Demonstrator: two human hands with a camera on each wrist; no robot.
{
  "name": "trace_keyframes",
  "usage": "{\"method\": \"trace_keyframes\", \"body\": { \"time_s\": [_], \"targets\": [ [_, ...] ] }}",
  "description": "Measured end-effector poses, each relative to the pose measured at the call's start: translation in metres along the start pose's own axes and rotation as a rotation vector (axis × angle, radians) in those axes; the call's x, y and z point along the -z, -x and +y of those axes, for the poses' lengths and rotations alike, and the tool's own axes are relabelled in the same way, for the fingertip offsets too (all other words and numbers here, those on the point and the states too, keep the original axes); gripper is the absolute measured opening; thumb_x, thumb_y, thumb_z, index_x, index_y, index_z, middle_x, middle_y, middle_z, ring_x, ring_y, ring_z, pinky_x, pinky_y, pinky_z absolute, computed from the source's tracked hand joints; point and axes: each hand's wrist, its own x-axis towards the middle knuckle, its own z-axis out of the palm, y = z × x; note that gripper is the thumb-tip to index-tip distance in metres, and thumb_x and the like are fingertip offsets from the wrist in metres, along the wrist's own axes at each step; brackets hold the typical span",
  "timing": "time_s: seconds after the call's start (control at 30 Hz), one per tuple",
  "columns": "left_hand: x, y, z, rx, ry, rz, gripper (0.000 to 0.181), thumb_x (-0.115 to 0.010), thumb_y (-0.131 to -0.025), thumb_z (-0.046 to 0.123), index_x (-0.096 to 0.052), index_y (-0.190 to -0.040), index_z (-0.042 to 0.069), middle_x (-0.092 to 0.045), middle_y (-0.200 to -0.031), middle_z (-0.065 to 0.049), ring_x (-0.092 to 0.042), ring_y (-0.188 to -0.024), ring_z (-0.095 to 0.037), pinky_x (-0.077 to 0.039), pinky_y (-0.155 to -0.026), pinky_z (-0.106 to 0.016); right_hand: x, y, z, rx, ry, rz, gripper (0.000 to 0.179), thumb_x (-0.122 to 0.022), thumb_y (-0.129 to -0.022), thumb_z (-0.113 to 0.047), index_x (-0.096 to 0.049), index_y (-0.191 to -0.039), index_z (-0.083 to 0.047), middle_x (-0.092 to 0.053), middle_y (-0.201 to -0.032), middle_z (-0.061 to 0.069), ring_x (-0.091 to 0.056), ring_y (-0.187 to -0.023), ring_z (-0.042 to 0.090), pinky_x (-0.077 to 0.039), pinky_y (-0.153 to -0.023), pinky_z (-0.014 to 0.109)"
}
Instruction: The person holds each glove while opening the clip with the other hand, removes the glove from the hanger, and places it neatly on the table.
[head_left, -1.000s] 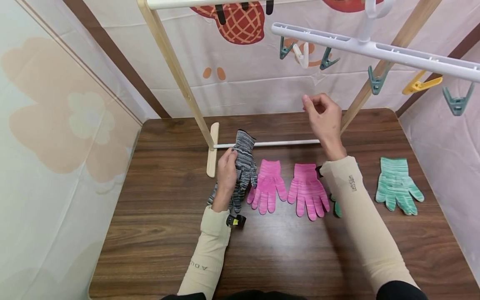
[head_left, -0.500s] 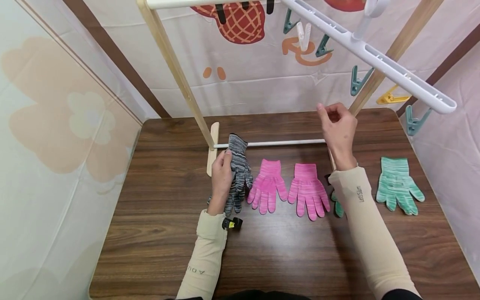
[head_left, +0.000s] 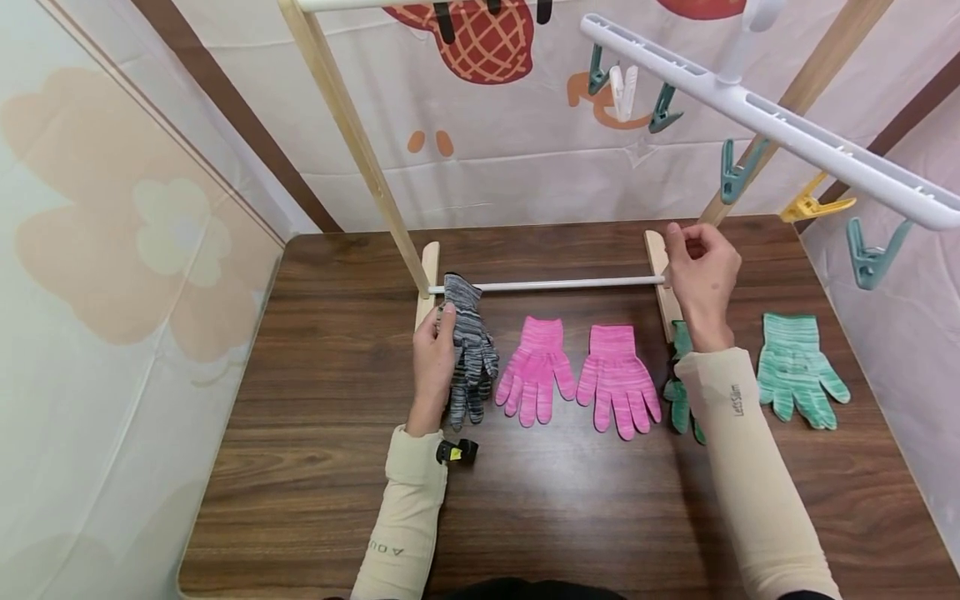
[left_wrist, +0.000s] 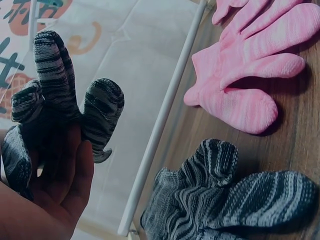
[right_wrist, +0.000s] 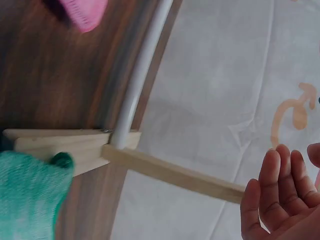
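Observation:
My left hand (head_left: 435, 354) grips a black-and-grey knit glove (head_left: 461, 304) by its side, above the table. In the left wrist view its striped fingers (left_wrist: 52, 65) stick up past my hand. A second black-and-grey glove (left_wrist: 200, 200) lies on the table below it. My right hand (head_left: 703, 271) is raised near the right leg of the rack, its fingers loosely bent around nothing. The right wrist view shows the same hand (right_wrist: 282, 200) with no object in it. Above it hangs a white hanger (head_left: 795, 125) bearing several clothes pegs, such as a yellow one (head_left: 813, 204).
Two pink gloves (head_left: 536, 371) lie flat mid-table. A light green glove (head_left: 798, 367) lies at the right, and a darker green one (head_left: 678, 400) is partly behind my right forearm. The rack's wooden post (head_left: 360, 150) and low white bar (head_left: 570, 284) stand at the back.
My left hand has shifted left and slightly towards me with the glove. The right hand has moved right and down, away from the pegs. The hanger has swung round.

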Motion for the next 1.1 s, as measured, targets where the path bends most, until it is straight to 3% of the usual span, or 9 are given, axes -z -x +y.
{"method": "trace_keyframes", "body": {
  "time_s": [0.13, 0.4, 0.67, 0.77, 0.9, 1.0, 1.1],
  "targets": [
    [0.002, 0.001, -0.002, 0.001, 0.006, -0.004, 0.036, -0.057, -0.108, 0.026, -0.052, -0.074, 0.015, -0.05, -0.067, 0.011, -0.048, -0.066, -0.005, -0.041, -0.064, -0.023, 0.006, 0.002, 0.01, -0.062, 0.078, 0.031, 0.036, -0.071, -0.097, -0.042, -0.07, -0.083, -0.009, -0.054, -0.067, -0.024, -0.052, -0.062, -0.004, -0.04, -0.061, 0.017],
    [0.011, 0.005, -0.004, 0.016, -0.035, 0.014, 0.043, -0.057, -0.108, 0.027, -0.042, -0.069, 0.018, -0.036, -0.061, 0.011, -0.037, -0.059, -0.006, -0.032, -0.057, -0.023, 0.013, 0.006, 0.032, -0.099, 0.228, 0.045, 0.04, -0.068, -0.097, -0.049, -0.068, -0.087, -0.01, -0.05, -0.071, -0.025, -0.046, -0.065, -0.009, -0.036, -0.066, 0.02],
    [0.025, 0.006, -0.003, 0.064, -0.007, 0.011, 0.033, -0.057, -0.108, 0.028, -0.056, -0.077, 0.014, -0.053, -0.066, 0.012, -0.05, -0.062, -0.004, -0.044, -0.061, -0.022, 0.017, 0.012, 0.04, -0.11, 0.285, -0.01, 0.045, -0.066, -0.097, -0.054, -0.069, -0.092, -0.009, -0.057, -0.074, -0.016, -0.047, -0.065, -0.009, -0.037, -0.066, 0.021],
    [0.031, 0.006, -0.004, 0.069, 0.004, 0.017, 0.032, -0.057, -0.108, 0.028, -0.058, -0.079, 0.012, -0.053, -0.067, 0.012, -0.05, -0.064, -0.005, -0.044, -0.062, -0.022, 0.02, 0.017, 0.04, -0.105, 0.299, -0.049, 0.046, -0.064, -0.098, -0.054, -0.07, -0.096, -0.008, -0.064, -0.081, -0.004, -0.053, -0.071, -0.001, -0.039, -0.069, 0.023],
    [0.039, 0.006, -0.007, 0.081, -0.011, 0.029, 0.034, -0.057, -0.107, 0.028, -0.055, -0.077, 0.013, -0.048, -0.069, 0.011, -0.046, -0.068, -0.006, -0.041, -0.066, -0.023, 0.023, 0.029, 0.041, -0.017, 0.306, -0.114, 0.04, -0.066, -0.1, -0.044, -0.073, -0.104, -0.005, -0.072, -0.099, 0.014, -0.066, -0.088, 0.024, -0.046, -0.079, 0.036],
    [0.044, 0.006, -0.009, 0.088, -0.009, 0.049, 0.033, -0.057, -0.107, 0.026, -0.056, -0.077, 0.013, -0.047, -0.071, 0.011, -0.046, -0.071, -0.007, -0.04, -0.068, -0.023, 0.022, 0.038, 0.04, 0.059, 0.294, -0.158, 0.038, -0.069, -0.099, -0.039, -0.074, -0.109, -0.003, -0.072, -0.109, 0.02, -0.068, -0.102, 0.039, -0.048, -0.087, 0.051],
    [0.048, 0.007, -0.008, 0.092, 0.005, 0.064, 0.032, -0.057, -0.107, 0.024, -0.057, -0.078, 0.011, -0.049, -0.071, 0.011, -0.047, -0.071, -0.006, -0.041, -0.068, -0.022, 0.021, 0.047, 0.038, 0.115, 0.299, -0.185, 0.037, -0.071, -0.098, -0.036, -0.074, -0.112, -0.001, -0.071, -0.112, 0.023, -0.066, -0.106, 0.045, -0.048, -0.09, 0.059]
  ]
}}
